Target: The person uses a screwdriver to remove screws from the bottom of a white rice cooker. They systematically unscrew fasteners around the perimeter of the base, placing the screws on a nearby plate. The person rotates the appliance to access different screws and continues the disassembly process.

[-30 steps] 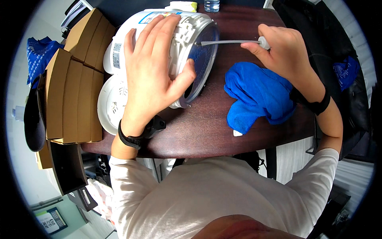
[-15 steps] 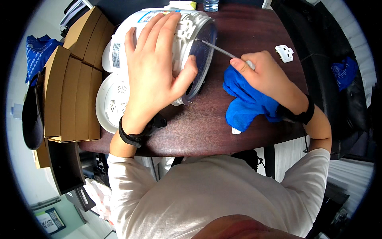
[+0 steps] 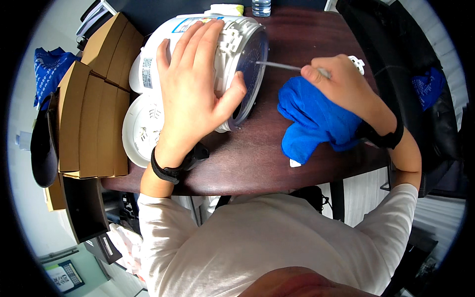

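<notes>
A white rounded appliance [image 3: 151, 49] lies on its side on the dark wooden table, its dark, see-through round end [image 3: 253, 54] facing right. My left hand [image 3: 190, 84] rests on top of its body, fingers stretched and thumb spread towards the rim. In my right hand [image 3: 336, 79] is a screwdriver [image 3: 282, 65], gripped by its pale handle. Its thin shaft points left, the tip just in front of the round end; whether it touches I cannot tell. Below the right hand lies a crumpled blue cloth [image 3: 316, 114]. A white plastic piece [image 3: 357, 63] is partly hidden behind that hand.
A shallow round white dish [image 3: 136, 141] with small parts inside sits left of my left wrist. Brown cardboard boxes [image 3: 94, 123] stand along the left edge. At the far edge are a clear bottle [image 3: 261, 7] and a folded pale cloth [image 3: 225, 9]. A black couch [image 3: 410, 64] lines the right.
My right hand has moved right and slightly up with the screwdriver, whose tip has come away from the appliance's upper rim. My left hand stays on the appliance.
</notes>
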A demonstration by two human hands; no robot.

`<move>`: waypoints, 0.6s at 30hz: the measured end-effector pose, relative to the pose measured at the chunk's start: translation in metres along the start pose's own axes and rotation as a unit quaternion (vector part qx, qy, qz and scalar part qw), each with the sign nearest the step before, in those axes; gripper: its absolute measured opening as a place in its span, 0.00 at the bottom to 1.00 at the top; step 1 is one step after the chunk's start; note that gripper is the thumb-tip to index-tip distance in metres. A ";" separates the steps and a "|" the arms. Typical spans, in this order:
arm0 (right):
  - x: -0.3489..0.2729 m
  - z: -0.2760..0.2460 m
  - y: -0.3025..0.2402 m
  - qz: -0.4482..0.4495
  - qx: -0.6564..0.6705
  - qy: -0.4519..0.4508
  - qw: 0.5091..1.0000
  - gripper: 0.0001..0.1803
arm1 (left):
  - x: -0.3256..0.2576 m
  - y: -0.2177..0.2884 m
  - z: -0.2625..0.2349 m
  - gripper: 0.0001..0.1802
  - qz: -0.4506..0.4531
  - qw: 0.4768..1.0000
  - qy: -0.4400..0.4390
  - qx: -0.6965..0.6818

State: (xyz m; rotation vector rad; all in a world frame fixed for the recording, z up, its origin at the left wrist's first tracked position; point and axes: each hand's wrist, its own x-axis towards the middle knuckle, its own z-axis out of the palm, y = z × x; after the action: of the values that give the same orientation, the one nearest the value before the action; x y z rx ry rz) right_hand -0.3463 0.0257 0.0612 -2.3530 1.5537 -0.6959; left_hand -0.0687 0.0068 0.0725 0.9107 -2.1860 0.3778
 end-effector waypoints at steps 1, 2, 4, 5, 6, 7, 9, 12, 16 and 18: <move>0.003 -0.002 0.003 -0.027 -0.035 0.037 0.998 0.32 | 0.000 0.000 0.001 0.37 0.000 1.000 0.000 0.000; 0.004 -0.003 0.005 -0.052 -0.071 0.074 0.993 0.32 | 0.001 -0.001 0.002 0.37 0.002 1.000 0.001 -0.003; 0.009 -0.007 0.009 -0.115 -0.134 0.136 0.975 0.30 | 0.003 -0.002 0.003 0.37 0.006 1.000 0.003 -0.008; 0.013 -0.009 0.010 -0.154 -0.159 0.162 0.962 0.30 | 0.002 -0.001 0.003 0.37 0.004 1.000 0.001 -0.007; 0.016 -0.011 0.010 -0.193 -0.184 0.187 0.946 0.29 | 0.002 -0.001 0.002 0.37 0.003 1.000 -0.002 -0.005; 0.019 -0.014 0.011 -0.206 -0.196 0.199 0.938 0.29 | 0.001 -0.001 0.002 0.37 0.001 1.000 -0.004 -0.004; 0.025 -0.020 0.010 -0.232 -0.220 0.221 0.922 0.28 | -0.001 -0.003 0.004 0.37 0.004 1.000 0.004 -0.008; 0.029 -0.025 0.011 -0.243 -0.244 0.209 0.915 0.28 | -0.001 -0.003 0.004 0.37 0.006 1.000 0.008 -0.010; 0.031 -0.023 0.015 -0.259 -0.246 0.210 0.910 0.28 | 0.000 -0.003 0.004 0.37 0.002 1.000 0.003 -0.008; 0.030 -0.022 0.015 -0.253 -0.246 0.204 0.913 0.28 | 0.000 -0.003 0.005 0.37 0.001 1.000 0.005 -0.012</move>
State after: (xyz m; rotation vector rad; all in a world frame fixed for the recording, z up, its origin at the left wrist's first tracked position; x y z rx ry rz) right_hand -0.3597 -0.0058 0.0813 -3.2217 1.3814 -1.0644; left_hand -0.0690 0.0022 0.0695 0.8919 -2.1773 0.3570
